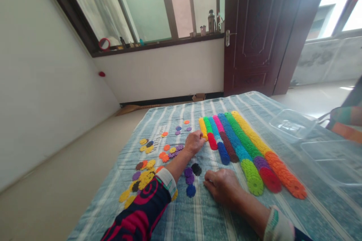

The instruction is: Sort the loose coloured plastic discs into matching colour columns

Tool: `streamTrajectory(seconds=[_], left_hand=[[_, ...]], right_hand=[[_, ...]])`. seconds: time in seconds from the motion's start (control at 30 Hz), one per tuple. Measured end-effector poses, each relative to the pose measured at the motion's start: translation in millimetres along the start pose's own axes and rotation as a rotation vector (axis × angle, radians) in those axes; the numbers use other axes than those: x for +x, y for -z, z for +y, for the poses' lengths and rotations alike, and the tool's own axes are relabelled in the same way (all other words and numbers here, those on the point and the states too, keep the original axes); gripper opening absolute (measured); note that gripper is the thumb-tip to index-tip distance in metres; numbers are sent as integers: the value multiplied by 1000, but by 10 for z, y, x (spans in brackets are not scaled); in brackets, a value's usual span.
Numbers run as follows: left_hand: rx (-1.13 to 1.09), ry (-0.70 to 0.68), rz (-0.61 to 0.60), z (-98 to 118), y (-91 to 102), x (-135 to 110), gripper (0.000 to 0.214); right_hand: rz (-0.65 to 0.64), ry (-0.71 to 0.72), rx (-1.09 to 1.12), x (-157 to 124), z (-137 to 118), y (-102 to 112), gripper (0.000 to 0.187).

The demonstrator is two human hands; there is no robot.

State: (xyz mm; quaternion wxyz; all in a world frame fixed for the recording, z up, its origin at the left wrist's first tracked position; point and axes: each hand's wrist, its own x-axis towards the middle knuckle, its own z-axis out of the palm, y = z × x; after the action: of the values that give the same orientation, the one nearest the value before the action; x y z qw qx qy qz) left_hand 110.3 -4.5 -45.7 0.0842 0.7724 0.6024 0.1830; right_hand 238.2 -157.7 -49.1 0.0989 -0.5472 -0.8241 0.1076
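Observation:
My left hand reaches forward with its fingers closed at the near end of a short yellow row of notched plastic discs. The fingertips pinch the lowest yellow disc there, partly covering it. Closer to me, my right hand rests low over the cloth with curled fingers; whether anything is inside them is hidden. Between my hands lie a black disc, purple discs and a dark blue disc. Overlapping colour rows run to the right, including a blue row, green row and orange row.
Loose yellow discs lie left of my left forearm, with orange discs farther up. Two clear plastic containers stand on the right of the striped bedcloth. Beyond the bed are a door and a window ledge.

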Motion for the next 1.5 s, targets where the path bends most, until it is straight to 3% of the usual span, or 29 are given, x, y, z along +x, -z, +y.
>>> streamTrajectory(seconds=[0.2,0.43,0.57,1.03,1.23,1.37,1.5], left_hand=[[45,8,31,-199,120,-21,12],[305,338,120,-954,653,-10,28],[363,390,79,-1229,780,-36,26],[402,362,80,-1311,732,-94,27],[264,364,102,-1368,833,-217,30],[218,416,139,-1383,925,-305,16],[-113,504,183,-1370,955,-387,7]], right_hand=[[30,12,5,-6,30,-82,22],[50,9,18,-9,44,-137,23],[60,2,25,-11,43,-146,22],[29,-17,0,-17,27,-110,22],[33,-7,13,-18,28,-114,22],[28,1,18,-22,23,-100,22],[36,4,20,-25,24,-98,21]])
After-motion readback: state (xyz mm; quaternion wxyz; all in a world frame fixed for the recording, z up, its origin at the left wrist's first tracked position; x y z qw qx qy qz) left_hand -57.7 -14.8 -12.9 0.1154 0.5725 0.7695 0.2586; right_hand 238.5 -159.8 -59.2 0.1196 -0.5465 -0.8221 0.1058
